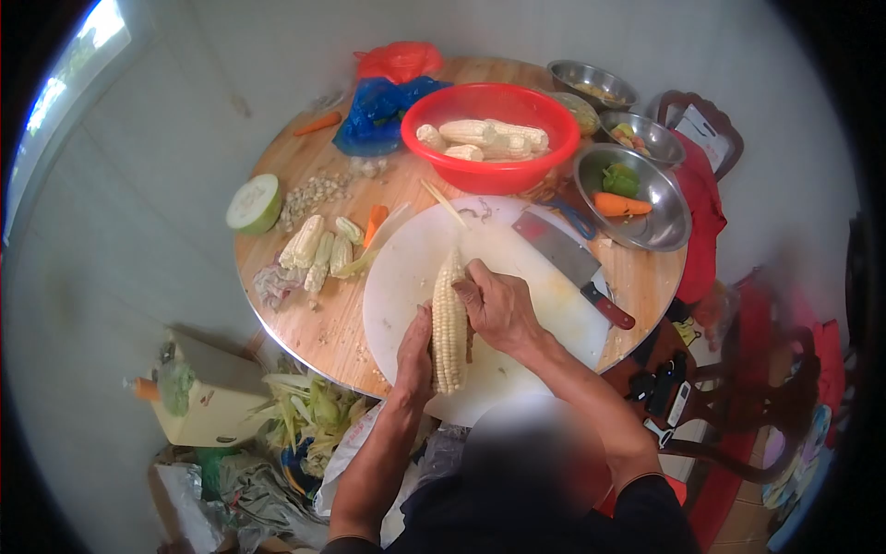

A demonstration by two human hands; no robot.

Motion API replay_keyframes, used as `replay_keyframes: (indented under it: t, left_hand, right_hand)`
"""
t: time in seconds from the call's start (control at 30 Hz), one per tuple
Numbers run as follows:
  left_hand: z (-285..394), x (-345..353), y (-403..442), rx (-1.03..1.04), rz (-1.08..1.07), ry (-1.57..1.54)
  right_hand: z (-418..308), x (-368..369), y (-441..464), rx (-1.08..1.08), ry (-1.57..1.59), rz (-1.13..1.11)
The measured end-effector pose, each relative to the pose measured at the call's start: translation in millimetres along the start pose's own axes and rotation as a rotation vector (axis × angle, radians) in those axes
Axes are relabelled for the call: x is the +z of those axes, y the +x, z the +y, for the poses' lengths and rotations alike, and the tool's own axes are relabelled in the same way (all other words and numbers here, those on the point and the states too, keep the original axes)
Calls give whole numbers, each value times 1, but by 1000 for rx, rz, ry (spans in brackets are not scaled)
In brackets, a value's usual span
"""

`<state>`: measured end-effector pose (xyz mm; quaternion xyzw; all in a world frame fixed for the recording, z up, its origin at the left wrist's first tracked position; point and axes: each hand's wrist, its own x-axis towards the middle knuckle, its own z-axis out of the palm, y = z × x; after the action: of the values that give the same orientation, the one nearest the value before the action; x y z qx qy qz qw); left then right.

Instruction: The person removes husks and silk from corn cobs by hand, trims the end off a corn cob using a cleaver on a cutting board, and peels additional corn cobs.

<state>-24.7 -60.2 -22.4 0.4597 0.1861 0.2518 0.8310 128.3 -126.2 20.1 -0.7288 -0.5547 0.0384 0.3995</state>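
A husked pale ear of corn point(449, 332) is held upright between my two hands over the round white cutting board point(397, 277). My left hand point(417, 355) grips its left side near the lower half. On the other side my right hand point(498, 305) closes around the upper part, thumb against the kernels. To the right on the board lies a cleaver point(568, 258) with a red-brown handle. Just past the ear, a strip of husk point(445, 203) rests across the board's far edge.
Behind the board stands a red basin point(489, 175) of corn ears. Metal bowls, one with a carrot point(620, 204), line the right. More corn point(318, 258), garlic cloves point(314, 198) and a cut green gourd point(254, 204) lie left. Corn husks point(314, 406) pile below the table edge.
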Motion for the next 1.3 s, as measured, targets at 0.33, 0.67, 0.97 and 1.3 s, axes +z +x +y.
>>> replay_keyframes:
  t: [0.33, 0.67, 0.97, 1.3]
  left_hand:
    - [-4, -4, 9, 88, 216, 62]
    - [3, 0, 2, -29, -30, -113]
    - [1, -11, 3, -52, -129, -115]
    - [3, -10, 4, -55, -97, -51]
  right_hand:
    - [-3, 6, -37, -408, -12, 30]
    - [9, -6, 3, 161, 482, 124]
    - [6, -24, 15, 32, 166, -188]
    - [0, -11, -18, -121, 140, -33]
